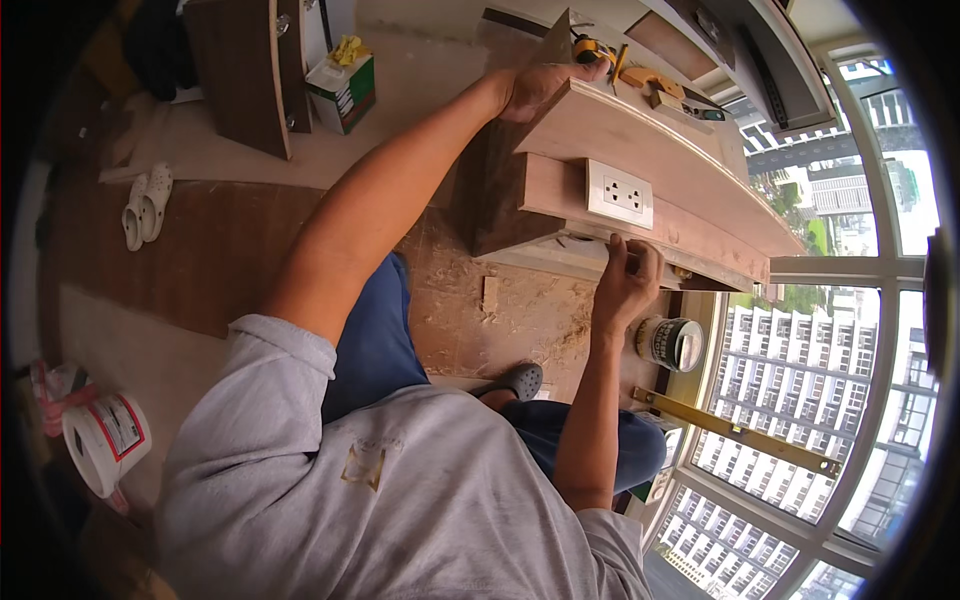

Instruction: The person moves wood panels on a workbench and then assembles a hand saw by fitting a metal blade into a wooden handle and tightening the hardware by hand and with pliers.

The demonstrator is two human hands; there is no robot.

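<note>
A wooden board (665, 145) runs along the top of a wooden cabinet unit in front of me. Below it, a white double wall socket (619, 195) is set in a wooden strip (700, 237). My left hand (540, 90) is closed at the board's upper left corner; some of its fingers are hidden behind the wood. Right beside that hand is a yellow and black tape measure (592, 48). My right hand (630, 283) has its fingers curled in a pinch at the strip's lower edge, just under the socket. What lies between those fingertips is too small to tell.
A pencil (621, 62) and a wooden-handled tool (652, 80) lie behind the board. At right stand a paint can (670, 344) and a yellow spirit level (738, 432) by the windows. Wood shavings (545, 315) litter the floor. A white bucket (105, 445) and pale clogs (148, 205) are left.
</note>
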